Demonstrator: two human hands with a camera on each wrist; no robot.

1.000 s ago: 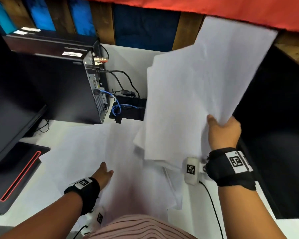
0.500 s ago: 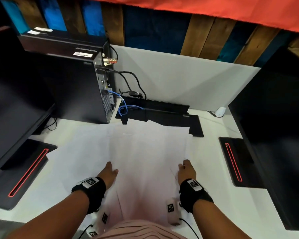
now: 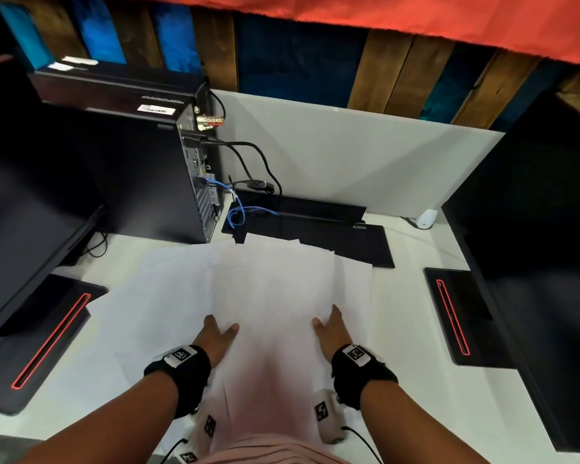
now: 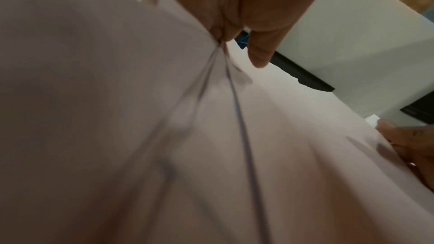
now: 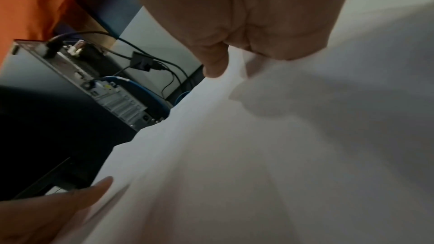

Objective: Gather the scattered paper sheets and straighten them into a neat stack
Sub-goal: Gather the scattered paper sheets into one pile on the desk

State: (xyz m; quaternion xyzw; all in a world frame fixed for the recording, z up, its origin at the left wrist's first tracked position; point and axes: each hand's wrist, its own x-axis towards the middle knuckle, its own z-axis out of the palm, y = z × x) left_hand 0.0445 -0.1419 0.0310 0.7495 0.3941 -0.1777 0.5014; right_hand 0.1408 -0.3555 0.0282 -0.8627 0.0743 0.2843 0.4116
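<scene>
Since a moment ago the paper sheets (image 3: 275, 289) have bunched narrower between the left hand (image 3: 216, 339) and right hand (image 3: 332, 329), each pinching an edge, fingers hidden beneath paper, the computer tower (image 3: 131, 172) beyond the left hand.

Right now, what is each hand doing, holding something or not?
Left hand: holding the paper sheets at their left edge, thumb on top.
Right hand: holding the same sheets at their right edge, thumb on top.
</scene>
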